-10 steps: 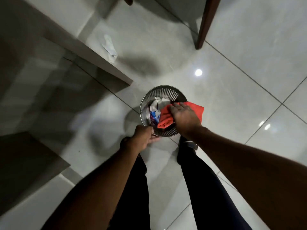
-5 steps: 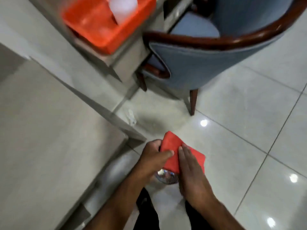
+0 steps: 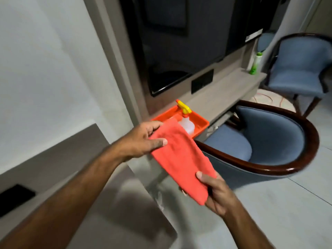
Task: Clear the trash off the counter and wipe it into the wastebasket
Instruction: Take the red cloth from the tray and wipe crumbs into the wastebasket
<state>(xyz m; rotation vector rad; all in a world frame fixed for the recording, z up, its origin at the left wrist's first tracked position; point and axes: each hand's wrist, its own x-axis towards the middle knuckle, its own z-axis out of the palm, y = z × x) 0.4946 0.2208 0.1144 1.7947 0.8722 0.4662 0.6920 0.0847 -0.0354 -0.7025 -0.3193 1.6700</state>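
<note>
A folded red cloth (image 3: 181,159) is stretched between both my hands in mid-air. My left hand (image 3: 142,141) pinches its upper end, thumb on top. My right hand (image 3: 215,194) grips its lower end from below. The grey counter (image 3: 111,203) lies under my left arm at the lower left. The cloth hangs beyond the counter's corner, above the floor. A small white scrap (image 3: 159,198) lies on the floor by the counter's edge. The wastebasket is out of view.
An orange tray (image 3: 199,121) holding a spray bottle (image 3: 186,121) with a yellow trigger sits on a shelf just behind the cloth. A blue armchair (image 3: 265,141) stands to the right, a second one (image 3: 301,69) farther back. A green-capped bottle (image 3: 256,63) stands on the shelf.
My view has risen from the wastebasket on the floor to the counter and shelf. The cloth has come up out of the basket and now spreads between both hands.
</note>
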